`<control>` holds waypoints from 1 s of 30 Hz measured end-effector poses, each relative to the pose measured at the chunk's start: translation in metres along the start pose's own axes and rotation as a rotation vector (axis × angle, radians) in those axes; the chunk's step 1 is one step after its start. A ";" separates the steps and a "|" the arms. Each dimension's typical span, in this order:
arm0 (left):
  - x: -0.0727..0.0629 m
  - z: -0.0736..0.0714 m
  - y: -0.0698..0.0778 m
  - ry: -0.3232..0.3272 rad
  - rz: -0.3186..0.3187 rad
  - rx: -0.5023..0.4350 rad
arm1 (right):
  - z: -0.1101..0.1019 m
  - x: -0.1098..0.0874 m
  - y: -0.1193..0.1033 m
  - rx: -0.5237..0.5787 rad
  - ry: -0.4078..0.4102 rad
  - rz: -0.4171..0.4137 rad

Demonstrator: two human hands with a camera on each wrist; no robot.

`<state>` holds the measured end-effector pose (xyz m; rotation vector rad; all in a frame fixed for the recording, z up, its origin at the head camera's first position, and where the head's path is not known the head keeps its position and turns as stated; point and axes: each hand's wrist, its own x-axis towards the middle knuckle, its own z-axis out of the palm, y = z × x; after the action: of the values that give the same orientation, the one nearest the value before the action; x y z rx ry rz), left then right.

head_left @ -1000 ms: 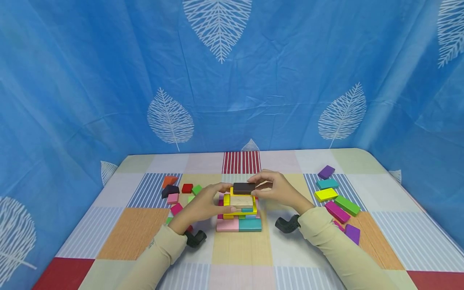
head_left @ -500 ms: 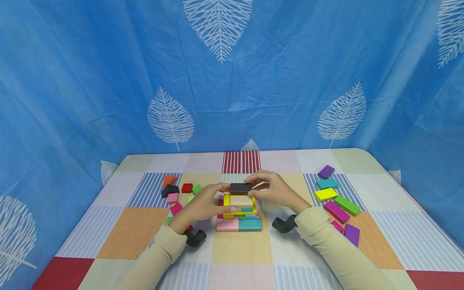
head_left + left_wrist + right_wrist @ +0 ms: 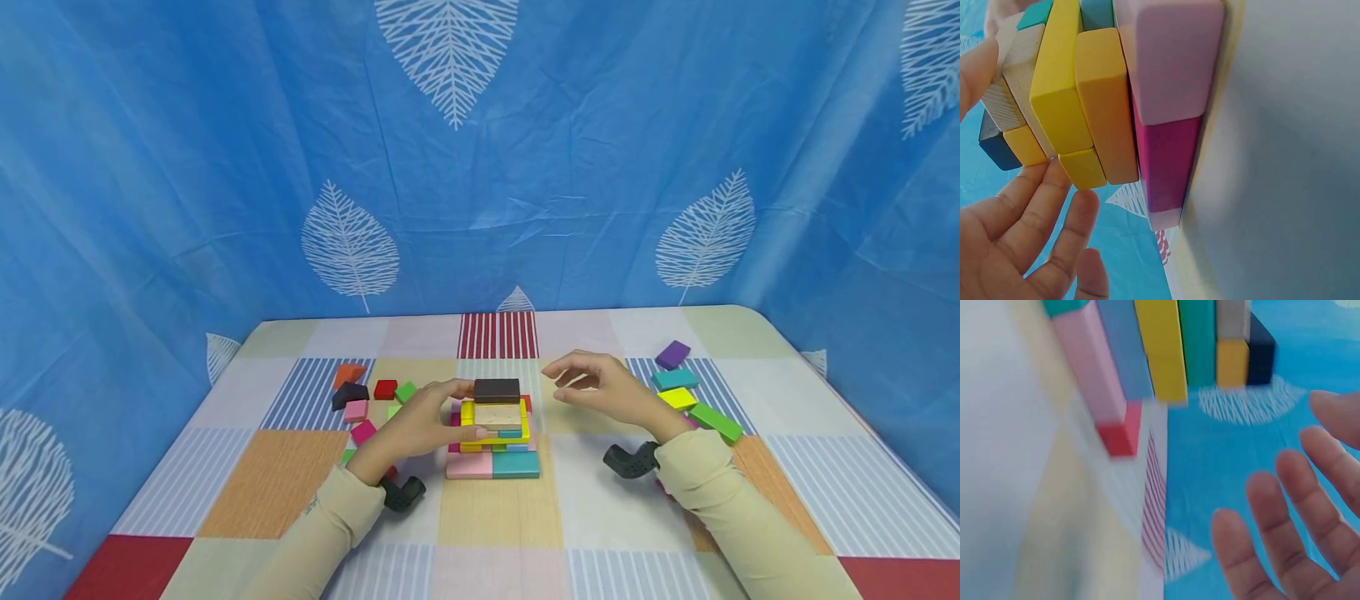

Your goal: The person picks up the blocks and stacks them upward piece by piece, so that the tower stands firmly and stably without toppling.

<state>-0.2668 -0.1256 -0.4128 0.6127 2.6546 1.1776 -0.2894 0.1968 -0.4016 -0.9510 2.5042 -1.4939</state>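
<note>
A layered stack of wooden building blocks (image 3: 470,467) stands at the table's middle, with pink and teal blocks at the bottom front and yellow and bare wood ones higher up. On top lies a black block (image 3: 497,391). My left hand (image 3: 426,423) rests against the stack's left side, thumb at the front of the bare wood block (image 3: 1027,62) and fingertips at the ends of the yellow blocks (image 3: 1060,75). Holding nothing, my right hand (image 3: 603,385) hovers to the right of the stack, fingers (image 3: 1272,500) loosely bent and apart from the blocks.
Loose small blocks, among them an orange one (image 3: 348,375), a dark one (image 3: 350,396) and a red one (image 3: 386,390), lie left of the stack. At right are purple (image 3: 672,355), teal (image 3: 675,380), yellow (image 3: 677,399) and green (image 3: 716,422) blocks. A blue curtain (image 3: 570,208) hangs behind the table.
The black block has shifted slightly left on top of the stack, and my right hand has let go of it and moved off to the right. My left hand stays put.
</note>
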 end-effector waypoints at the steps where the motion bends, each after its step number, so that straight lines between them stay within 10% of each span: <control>1: 0.000 0.000 0.000 0.000 0.000 0.000 | -0.006 -0.006 0.001 -0.013 -0.011 -0.002; 19: 0.000 0.001 0.001 0.004 -0.010 -0.017 | -0.071 -0.120 0.017 -0.234 -0.209 0.134; 24: 0.000 0.001 0.000 0.001 -0.004 -0.022 | -0.082 -0.135 0.014 -0.302 -0.247 0.290; 30: 0.001 0.002 -0.001 0.001 0.002 -0.015 | -0.078 -0.136 0.016 -0.393 -0.251 0.261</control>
<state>-0.2670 -0.1243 -0.4146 0.6121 2.6446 1.1972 -0.2152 0.3356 -0.4064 -0.7555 2.6489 -0.7740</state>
